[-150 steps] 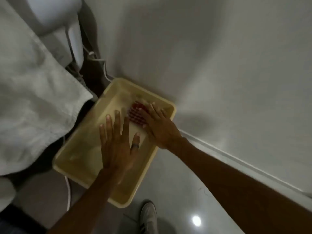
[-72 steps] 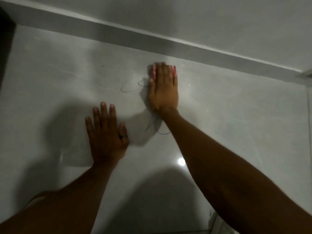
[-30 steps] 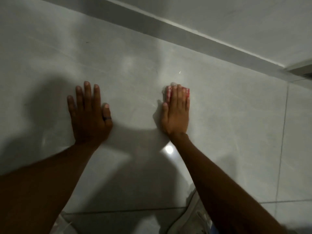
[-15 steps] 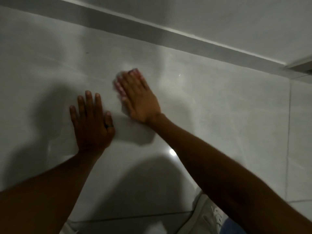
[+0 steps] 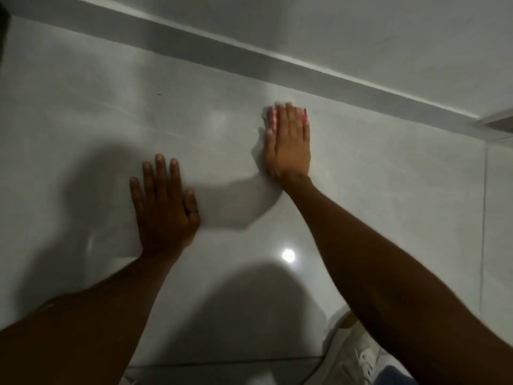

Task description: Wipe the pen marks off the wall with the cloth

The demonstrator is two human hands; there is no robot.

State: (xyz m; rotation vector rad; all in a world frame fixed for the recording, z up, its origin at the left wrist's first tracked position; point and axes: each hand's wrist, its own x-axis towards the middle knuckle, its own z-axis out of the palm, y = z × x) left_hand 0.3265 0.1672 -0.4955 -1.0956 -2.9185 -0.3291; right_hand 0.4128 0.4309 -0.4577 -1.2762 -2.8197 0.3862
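My right hand (image 5: 288, 143) lies flat on the glossy grey tiled surface (image 5: 388, 190), fingers together, pressing a red-and-white cloth (image 5: 272, 120) beneath them. Only the cloth's edges peek out at the fingertips and along the left side of the fingers. My left hand (image 5: 163, 207) rests flat on the tiles lower left of it, fingers slightly spread, a dark ring on the thumb, holding nothing. I see no pen lines on the tiles around the hands; a tiny dark speck (image 5: 159, 93) sits at the upper left.
A grey skirting strip (image 5: 249, 59) runs diagonally across the top, with a pale wall (image 5: 361, 29) above it. A white shoe (image 5: 361, 357) shows at the bottom right. A tile joint (image 5: 484, 218) runs down the right side, and a lamp glare (image 5: 288, 255) lies between my arms.
My right hand has swept the cloth to the right, away from my left hand, and now points straight up. My left hand stays planted. The pen lines seen earlier are gone.
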